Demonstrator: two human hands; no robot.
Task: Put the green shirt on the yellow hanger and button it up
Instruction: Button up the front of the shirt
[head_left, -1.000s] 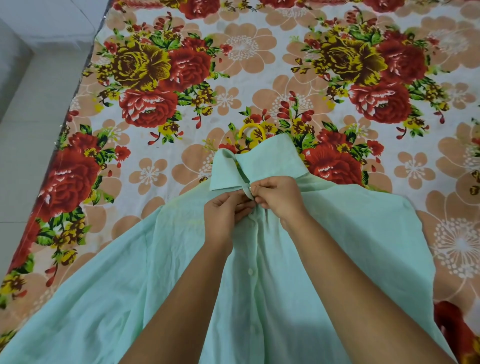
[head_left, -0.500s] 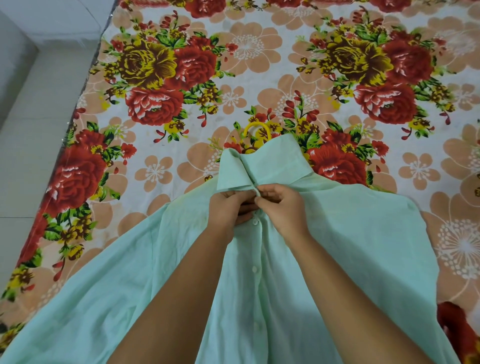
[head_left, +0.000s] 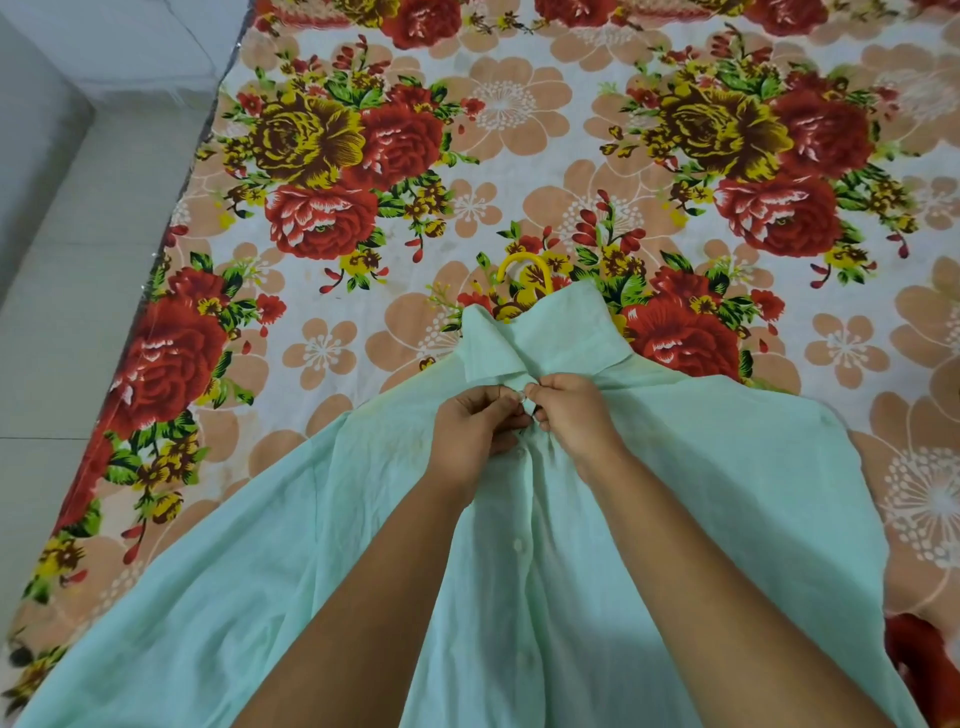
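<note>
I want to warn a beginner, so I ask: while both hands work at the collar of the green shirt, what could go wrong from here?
1. The left hand and right hand pinch the green shirt just under its collar; the edge may slip from their grip before it is fastened.
2. Only the hook of the yellow hanger shows; tugging could shift the shirt on its hidden arms.

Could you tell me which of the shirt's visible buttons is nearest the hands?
The upper button on the green shirt, right below the left hand and right hand; the lower button sits well farther down the front.
</note>
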